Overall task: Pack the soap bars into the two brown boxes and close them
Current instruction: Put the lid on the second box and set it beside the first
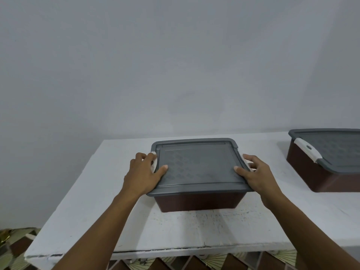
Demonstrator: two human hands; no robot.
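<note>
Left hand [145, 173] and right hand [256, 177] grip side latches [155, 164] of near brown box [200, 201], thumbs on grey lid [198, 164]. Latches mostly hidden, perhaps unsnapped; press both evenly, lid level.

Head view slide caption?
Left hand and right hand grip the lidded brown box by its sides; second lidded box at right.

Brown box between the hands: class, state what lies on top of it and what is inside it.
A grey lid covers the brown box; the left hand and right hand hold its side edges, thumbs on top. The opaque lid hides the inside.
</note>
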